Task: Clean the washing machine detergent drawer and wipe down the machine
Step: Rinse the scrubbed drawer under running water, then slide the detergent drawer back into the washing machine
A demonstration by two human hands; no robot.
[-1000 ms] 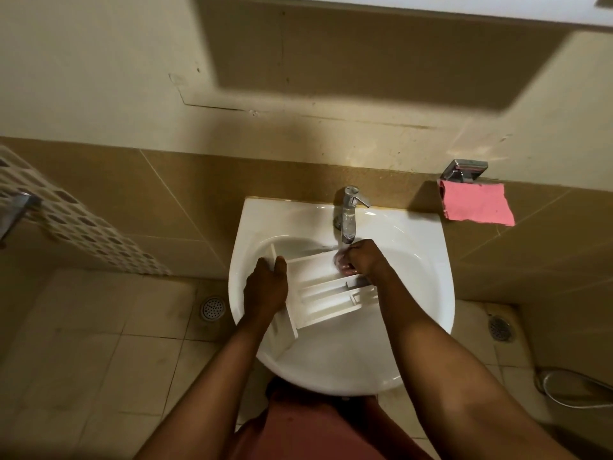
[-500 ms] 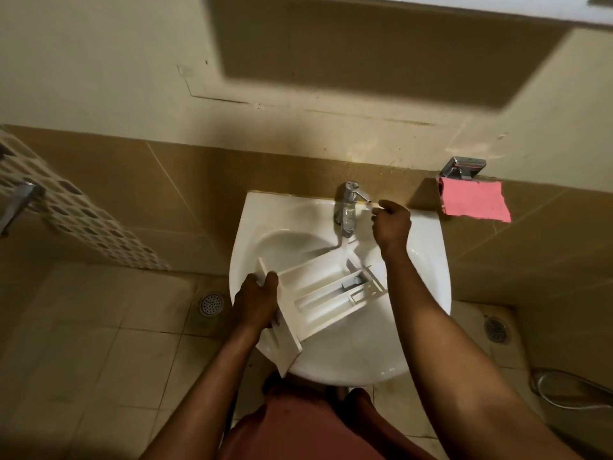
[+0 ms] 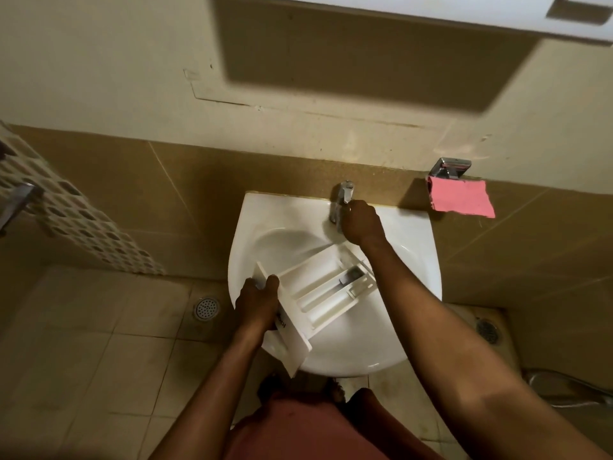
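Detergent drawer (image 3: 318, 290) lies tilted in the white sink (image 3: 414, 260), its long axis running from the front panel at the near-left rim to the far end below the tap (image 3: 341, 204). The left hand (image 3: 258, 303) grips the panel end, so it is the nearer hand. The right hand (image 3: 361, 224) is curled on the tap, just beyond the drawer's far end. Count: one drawer, one tap, one sink, one pink cloth (image 3: 461, 199) on the wall hook, well apart.
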